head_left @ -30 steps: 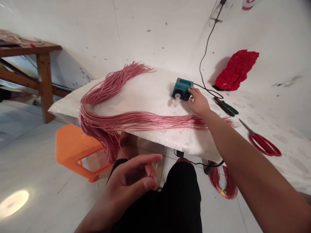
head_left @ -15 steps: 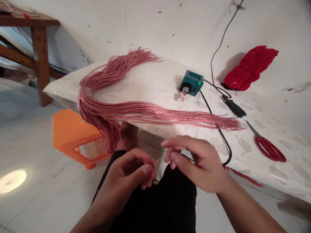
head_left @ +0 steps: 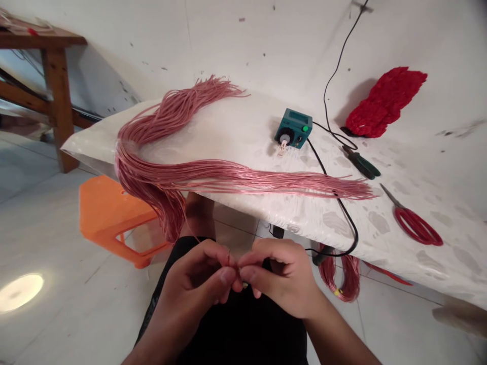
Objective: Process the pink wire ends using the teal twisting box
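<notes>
In the head view, the left hand (head_left: pixel 201 276) is in front of the desk (head_left: pixel 213 126), low over the person's black shorts (head_left: pixel 262 329). Its thumb and forefinger are pinched together on a thin pink wire (head_left: pixel 191 231), a short end of which pokes up between them. The wire runs back from that hand toward the bundle of pink wires (head_left: pixel 228 175) at the desk's front edge. The right hand (head_left: pixel 283 276) meets the left at the fingertips; its thumb and forefinger are nearly together, but I cannot tell whether they are clamped on the wire as well.

The bundle bends near the desk's left corner: one length stretches rightward along the front edge, another curves toward the back edge, and a thick part hangs over the front edge above an orange stool (head_left: pixel 102 208). Behind the rightward length, a green box (head_left: pixel 294 126) with a round dial rests well in from the front edge. A black cord (head_left: pixel 344 208) leads from its side across the desk and over the front edge. Farther right lie dark-handled pliers (head_left: pixel 364 165) and red-handled scissors (head_left: pixel 416 225), with a fluffy red object (head_left: pixel 388 101) by the back edge against the wall. Below the front edge hangs a coil of reddish wire (head_left: pixel 352 284).
</notes>
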A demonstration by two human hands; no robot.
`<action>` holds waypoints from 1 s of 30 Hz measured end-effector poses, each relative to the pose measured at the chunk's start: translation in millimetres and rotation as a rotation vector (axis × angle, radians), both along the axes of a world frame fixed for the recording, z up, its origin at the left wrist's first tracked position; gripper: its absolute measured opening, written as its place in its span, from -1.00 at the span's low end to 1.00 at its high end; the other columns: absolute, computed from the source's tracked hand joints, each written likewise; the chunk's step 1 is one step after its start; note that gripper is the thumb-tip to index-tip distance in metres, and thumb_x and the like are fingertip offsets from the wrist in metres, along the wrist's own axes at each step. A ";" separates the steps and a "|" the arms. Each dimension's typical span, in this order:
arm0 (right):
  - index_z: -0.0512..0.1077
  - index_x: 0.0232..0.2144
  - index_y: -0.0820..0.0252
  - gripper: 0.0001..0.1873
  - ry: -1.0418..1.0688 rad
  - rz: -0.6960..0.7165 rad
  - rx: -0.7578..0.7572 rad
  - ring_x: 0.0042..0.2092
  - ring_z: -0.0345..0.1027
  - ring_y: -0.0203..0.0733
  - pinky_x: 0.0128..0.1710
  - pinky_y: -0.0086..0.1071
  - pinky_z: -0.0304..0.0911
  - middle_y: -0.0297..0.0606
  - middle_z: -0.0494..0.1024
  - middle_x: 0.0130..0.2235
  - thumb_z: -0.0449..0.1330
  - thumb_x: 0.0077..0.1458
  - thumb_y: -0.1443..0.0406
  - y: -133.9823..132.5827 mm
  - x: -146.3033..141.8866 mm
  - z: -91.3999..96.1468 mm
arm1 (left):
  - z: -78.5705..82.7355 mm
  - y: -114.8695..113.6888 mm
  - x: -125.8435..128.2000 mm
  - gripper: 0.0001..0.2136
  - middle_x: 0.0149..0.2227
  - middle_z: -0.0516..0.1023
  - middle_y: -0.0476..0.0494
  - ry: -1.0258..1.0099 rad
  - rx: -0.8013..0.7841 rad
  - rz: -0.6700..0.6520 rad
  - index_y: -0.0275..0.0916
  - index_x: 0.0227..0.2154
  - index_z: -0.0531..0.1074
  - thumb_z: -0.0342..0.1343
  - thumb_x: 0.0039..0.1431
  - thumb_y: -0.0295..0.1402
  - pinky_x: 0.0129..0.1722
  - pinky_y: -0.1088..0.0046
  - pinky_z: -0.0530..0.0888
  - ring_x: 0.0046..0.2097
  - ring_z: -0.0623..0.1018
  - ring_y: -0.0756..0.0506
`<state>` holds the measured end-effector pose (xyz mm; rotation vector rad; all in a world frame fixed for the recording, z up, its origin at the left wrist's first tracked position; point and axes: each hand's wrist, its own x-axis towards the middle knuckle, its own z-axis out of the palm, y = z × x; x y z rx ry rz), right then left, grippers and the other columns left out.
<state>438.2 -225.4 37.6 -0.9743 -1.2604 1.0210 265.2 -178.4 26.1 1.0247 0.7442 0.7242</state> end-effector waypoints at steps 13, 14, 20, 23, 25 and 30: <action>0.68 -0.24 0.03 -0.82 0.208 -0.032 -0.114 -0.64 0.36 -0.37 -0.67 -0.51 0.26 -0.38 0.55 -0.54 0.37 0.09 0.38 -12.0 -12.8 -13.8 | -2.6 -2.0 -0.4 -0.75 -0.50 0.55 -0.02 -0.006 0.012 0.076 -0.20 -0.38 0.46 0.36 0.12 -0.16 -0.52 0.56 0.37 -0.51 0.44 0.03; 0.67 -0.26 0.03 -0.83 0.215 -0.048 -0.111 -0.64 0.36 -0.38 -0.67 -0.51 0.26 -0.39 0.54 -0.54 0.37 0.09 0.38 -12.4 -13.8 -14.5 | -4.5 -1.3 -0.7 -0.76 -0.49 0.56 -0.03 -0.014 0.029 0.059 -0.20 -0.37 0.46 0.35 0.13 -0.17 -0.52 0.55 0.38 -0.50 0.46 0.02; 0.66 -0.32 0.03 -0.83 0.274 -0.112 -0.080 -0.66 0.35 -0.39 -0.69 -0.54 0.24 -0.40 0.55 -0.53 0.37 0.06 0.43 -13.1 -19.0 -14.5 | -9.8 -0.1 -1.7 -0.79 -0.49 0.56 -0.01 -0.048 0.035 0.045 -0.20 -0.35 0.45 0.33 0.17 -0.21 -0.51 0.58 0.39 -0.51 0.46 0.04; 0.67 -0.26 0.02 -0.80 0.225 -0.068 -0.049 -0.64 0.36 -0.39 -0.66 -0.52 0.27 -0.39 0.54 -0.53 0.35 0.10 0.42 -14.0 -17.3 -12.8 | -6.9 -0.4 -2.3 -0.80 -0.49 0.56 0.01 -0.042 0.043 0.039 -0.20 -0.35 0.45 0.31 0.20 -0.21 -0.51 0.59 0.40 -0.51 0.47 0.05; 0.66 -0.23 0.02 -0.82 0.186 -0.058 -0.043 -0.64 0.35 -0.39 -0.66 -0.51 0.26 -0.39 0.53 -0.53 0.33 0.14 0.39 -14.7 -14.8 -12.6 | -4.8 0.2 -2.1 -0.82 -0.51 0.55 0.01 -0.029 0.057 0.038 -0.21 -0.34 0.45 0.28 0.22 -0.23 -0.47 0.57 0.43 -0.50 0.48 0.04; 0.64 -0.21 0.03 -0.86 0.176 -0.119 -0.025 -0.65 0.31 -0.36 -0.62 -0.47 0.22 -0.43 0.47 -0.60 0.29 0.21 0.32 -15.3 -7.9 -19.7 | -2.4 5.7 -0.9 -0.92 -0.37 0.56 -0.04 -0.033 0.248 0.124 -0.19 -0.37 0.52 0.26 0.23 -0.34 -0.26 0.50 0.49 -0.30 0.53 -0.03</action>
